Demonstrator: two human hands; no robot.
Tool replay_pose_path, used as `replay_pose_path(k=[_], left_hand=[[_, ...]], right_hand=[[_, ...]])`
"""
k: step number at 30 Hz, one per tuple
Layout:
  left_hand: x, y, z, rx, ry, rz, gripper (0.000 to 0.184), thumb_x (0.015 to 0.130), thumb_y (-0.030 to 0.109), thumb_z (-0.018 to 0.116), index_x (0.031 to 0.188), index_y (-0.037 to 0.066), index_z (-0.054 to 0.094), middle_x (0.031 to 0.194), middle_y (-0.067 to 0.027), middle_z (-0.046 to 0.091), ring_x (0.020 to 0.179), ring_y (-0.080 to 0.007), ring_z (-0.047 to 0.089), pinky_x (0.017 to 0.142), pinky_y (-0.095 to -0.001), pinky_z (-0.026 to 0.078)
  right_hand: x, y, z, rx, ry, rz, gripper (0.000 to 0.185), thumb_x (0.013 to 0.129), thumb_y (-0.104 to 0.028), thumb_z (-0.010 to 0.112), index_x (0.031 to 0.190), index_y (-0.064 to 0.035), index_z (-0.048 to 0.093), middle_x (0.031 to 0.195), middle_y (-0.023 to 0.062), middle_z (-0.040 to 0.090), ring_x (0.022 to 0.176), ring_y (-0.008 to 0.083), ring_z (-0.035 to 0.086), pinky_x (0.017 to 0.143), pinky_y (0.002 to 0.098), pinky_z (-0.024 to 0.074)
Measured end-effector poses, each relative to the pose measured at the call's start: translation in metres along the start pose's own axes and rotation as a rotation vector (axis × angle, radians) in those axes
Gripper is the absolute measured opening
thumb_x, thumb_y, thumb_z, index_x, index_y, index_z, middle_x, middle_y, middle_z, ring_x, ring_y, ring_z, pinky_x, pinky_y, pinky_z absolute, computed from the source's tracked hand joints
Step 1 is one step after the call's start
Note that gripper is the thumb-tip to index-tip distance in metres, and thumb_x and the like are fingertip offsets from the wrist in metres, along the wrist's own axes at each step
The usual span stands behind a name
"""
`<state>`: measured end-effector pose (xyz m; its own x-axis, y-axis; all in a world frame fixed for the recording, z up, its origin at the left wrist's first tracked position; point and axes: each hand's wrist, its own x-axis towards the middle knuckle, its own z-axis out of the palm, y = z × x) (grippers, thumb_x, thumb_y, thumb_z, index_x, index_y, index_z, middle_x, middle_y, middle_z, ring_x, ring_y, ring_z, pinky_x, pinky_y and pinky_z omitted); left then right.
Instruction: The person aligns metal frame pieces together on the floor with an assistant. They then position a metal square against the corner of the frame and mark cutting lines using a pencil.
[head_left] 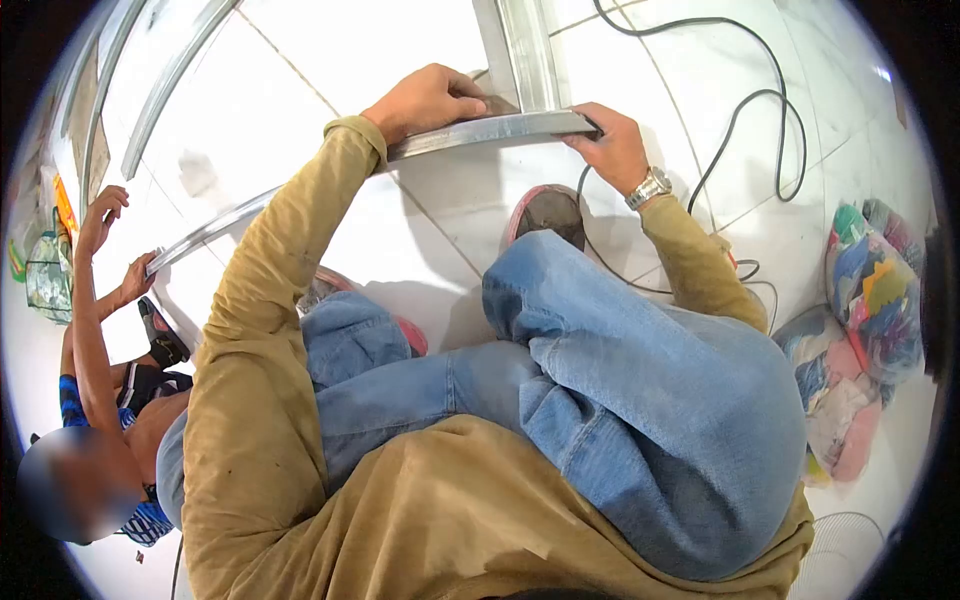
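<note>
A long shiny metal channel (pixel 460 137) runs across in front of me, from the left to its end near my right hand. My right hand (pixel 612 148), with a watch on the wrist, is closed around that right end. My left hand (pixel 430 100) is curled over the far edge of the same channel, its thumb bent and some fingertips hidden. Between my hands, a second metal channel (pixel 530 60) meets the first nearly at a right angle and extends away from me. Whether the two are fastened together cannot be seen.
At the left, another person's hand (pixel 138 277) grips the channel's far end; their other hand (pixel 103 210) is raised. More metal strips (pixel 170 95) lie upper left. A black cable (pixel 770 95) loops over the tiled floor. Filled plastic bags (pixel 875 290) sit at the right.
</note>
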<state>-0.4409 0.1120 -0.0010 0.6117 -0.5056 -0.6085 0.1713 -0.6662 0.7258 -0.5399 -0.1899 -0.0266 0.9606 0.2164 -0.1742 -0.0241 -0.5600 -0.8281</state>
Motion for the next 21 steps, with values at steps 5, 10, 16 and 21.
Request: replay_pose_path(k=[5,10,16,21], left_hand=[[-0.001,0.004,-0.001,-0.004,-0.027,-0.007,0.037,0.091,0.028,0.075,0.116,0.002,0.078,0.111,-0.0165,0.077,0.103,-0.0277,0.071,0.098,-0.0374,0.053],[-0.004,0.008,-0.002,0.055,-0.005,0.027,0.037,0.092,0.026,0.074,0.117,0.000,0.077,0.109,-0.0168,0.078,0.101,-0.0265,0.072,0.096,-0.0358,0.054],[-0.005,0.011,-0.003,0.056,0.006,0.023,0.037,0.094,0.026,0.075,0.119,-0.001,0.076,0.108,-0.0174,0.078,0.099,-0.0256,0.073,0.095,-0.0352,0.055],[-0.005,0.009,-0.002,0.033,0.005,0.014,0.038,0.093,0.028,0.075,0.119,0.000,0.077,0.107,-0.0181,0.078,0.100,-0.0267,0.073,0.095,-0.0358,0.055]], right_hand=[[-0.002,0.000,0.000,0.064,0.011,0.041,0.032,0.083,-0.017,0.083,0.112,-0.0070,0.075,0.096,0.0111,0.076,0.081,0.0238,0.073,0.076,0.0328,0.0577],[0.001,-0.005,-0.001,-0.006,0.019,0.001,0.032,0.081,-0.013,0.083,0.112,-0.0076,0.075,0.099,0.0118,0.077,0.086,0.0270,0.074,0.077,0.0348,0.0580],[0.001,-0.007,-0.002,0.048,0.010,0.047,0.033,0.080,-0.011,0.083,0.112,-0.0072,0.075,0.099,0.0120,0.077,0.088,0.0273,0.074,0.079,0.0350,0.0583],[0.002,-0.001,0.000,0.053,0.021,-0.002,0.034,0.080,-0.011,0.083,0.112,-0.0060,0.075,0.099,0.0127,0.077,0.086,0.0277,0.074,0.078,0.0345,0.0588]])
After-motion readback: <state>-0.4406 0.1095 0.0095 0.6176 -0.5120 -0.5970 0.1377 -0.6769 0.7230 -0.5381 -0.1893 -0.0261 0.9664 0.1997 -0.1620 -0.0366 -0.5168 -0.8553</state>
